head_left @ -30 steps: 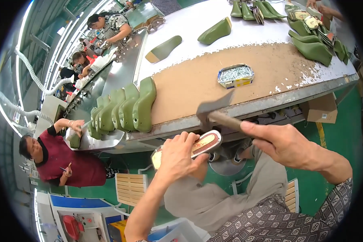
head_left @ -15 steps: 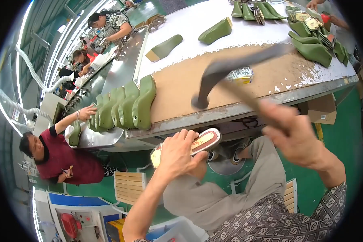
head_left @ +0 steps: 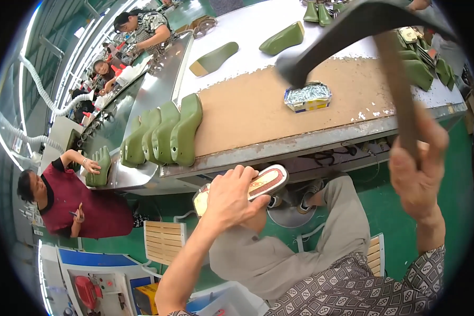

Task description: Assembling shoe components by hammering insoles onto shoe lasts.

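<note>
On my thigh, just off the table's front edge, lies a shoe last with an insole [head_left: 271, 181], sole side up, showing a pale rim and a reddish-brown centre. My left hand [head_left: 229, 197] is wrapped over its middle, the fingers across the sole and the thumb along its near side. The underside is hidden. High at the right, my right hand [head_left: 418, 174] is closed round the wooden handle of a hammer [head_left: 347, 34]. The hammer's dark curved metal head is raised above the table, apart from the last.
On the table [head_left: 247, 116] stand a row of green shoe lasts [head_left: 185, 131], an open carton of small silvery pieces [head_left: 307, 96] and two loose lasts. More lasts crowd the far right. At left, a co-worker's hand [head_left: 92, 166] touches separate lasts. Chair slats [head_left: 163, 242] are beside me.
My right hand has swung the hammer up and to the right. My left hand stays on the last. The co-worker's hand has moved from the row to lasts nearer that person.
</note>
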Motion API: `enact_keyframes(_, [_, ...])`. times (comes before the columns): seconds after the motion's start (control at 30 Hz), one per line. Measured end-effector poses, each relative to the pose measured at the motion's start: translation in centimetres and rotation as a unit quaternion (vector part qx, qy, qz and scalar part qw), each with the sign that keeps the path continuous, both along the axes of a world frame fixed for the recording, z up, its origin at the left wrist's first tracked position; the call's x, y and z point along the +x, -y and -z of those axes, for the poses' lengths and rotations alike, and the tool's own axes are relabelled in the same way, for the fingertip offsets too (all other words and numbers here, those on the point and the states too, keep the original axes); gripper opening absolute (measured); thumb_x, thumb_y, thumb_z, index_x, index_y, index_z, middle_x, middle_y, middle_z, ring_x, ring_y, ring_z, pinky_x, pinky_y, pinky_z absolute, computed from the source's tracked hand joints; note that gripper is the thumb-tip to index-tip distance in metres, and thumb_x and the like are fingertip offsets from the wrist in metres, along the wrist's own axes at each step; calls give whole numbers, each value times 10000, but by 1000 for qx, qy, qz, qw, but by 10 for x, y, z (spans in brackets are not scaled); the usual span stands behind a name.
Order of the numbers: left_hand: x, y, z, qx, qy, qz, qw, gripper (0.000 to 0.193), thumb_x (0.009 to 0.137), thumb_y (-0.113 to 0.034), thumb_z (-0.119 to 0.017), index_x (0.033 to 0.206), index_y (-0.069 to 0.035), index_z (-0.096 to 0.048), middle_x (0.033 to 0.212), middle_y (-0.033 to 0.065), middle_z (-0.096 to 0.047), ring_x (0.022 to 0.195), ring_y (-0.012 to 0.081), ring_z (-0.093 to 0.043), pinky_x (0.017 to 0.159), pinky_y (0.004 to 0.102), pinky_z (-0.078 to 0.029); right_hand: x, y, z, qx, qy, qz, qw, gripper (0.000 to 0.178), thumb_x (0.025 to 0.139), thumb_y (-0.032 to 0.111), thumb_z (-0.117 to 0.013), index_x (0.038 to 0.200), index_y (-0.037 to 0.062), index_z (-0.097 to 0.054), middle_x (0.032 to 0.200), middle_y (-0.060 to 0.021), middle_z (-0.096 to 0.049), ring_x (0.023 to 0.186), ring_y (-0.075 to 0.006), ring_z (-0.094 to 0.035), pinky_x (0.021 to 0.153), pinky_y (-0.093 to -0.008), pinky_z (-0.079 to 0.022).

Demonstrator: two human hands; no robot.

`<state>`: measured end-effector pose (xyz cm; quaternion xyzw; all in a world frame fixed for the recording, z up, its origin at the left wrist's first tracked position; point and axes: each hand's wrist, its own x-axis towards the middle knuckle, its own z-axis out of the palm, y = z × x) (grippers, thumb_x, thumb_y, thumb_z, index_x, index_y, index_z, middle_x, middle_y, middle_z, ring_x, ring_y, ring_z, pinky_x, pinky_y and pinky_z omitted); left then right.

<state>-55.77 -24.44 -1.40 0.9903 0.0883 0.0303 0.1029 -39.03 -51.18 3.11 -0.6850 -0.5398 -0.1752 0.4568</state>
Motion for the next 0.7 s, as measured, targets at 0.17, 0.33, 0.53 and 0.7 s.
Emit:
enact_keyframes(0.17, [8,0,1,12,15,13,1000,481,709,-360,-742,1055,-72,-572,950,108,-581,908,286,-591,754,411,-444,-14,-21,25,-339,-208,-97,912,510,885,59,-598,1368,134,-452,1043,-187,-651,844,-282,-683,729,-346,-554])
enact_keyframes(0.33, [4,0,0,2,15,5,1000,487,706,-356,-742,1062,-70,-573,954,105,-583,898,290,-590,754,405,-442,-17,-15,-2,-100,-130,-67,984,514,895,18,-602,1374,102,-434,1159,-191,-636,1000,-251,-669,834,-322,-538])
enact_keyframes(0.53, [7,1,1,-10,28,11,999,498,696,-357,-748,1052,-56,-573,947,104,-596,897,292,-595,756,405,-442,-23,-7,38,-190,-193,-134,953,558,905,37,-601,1403,90,-356,1273,-201,-567,998,-340,-656,860,-366,-527])
enact_keyframes(0.7, [6,3,4,-39,23,-16,999,679,680,-364,-765,1200,-7,-514,1000,119,-639,943,298,-615,799,398,-454,-37,-10,43,-69,-512,-58,854,533,952,31,-523,1430,97,-299,1160,-109,-593,809,-147,-628,752,-322,-544])
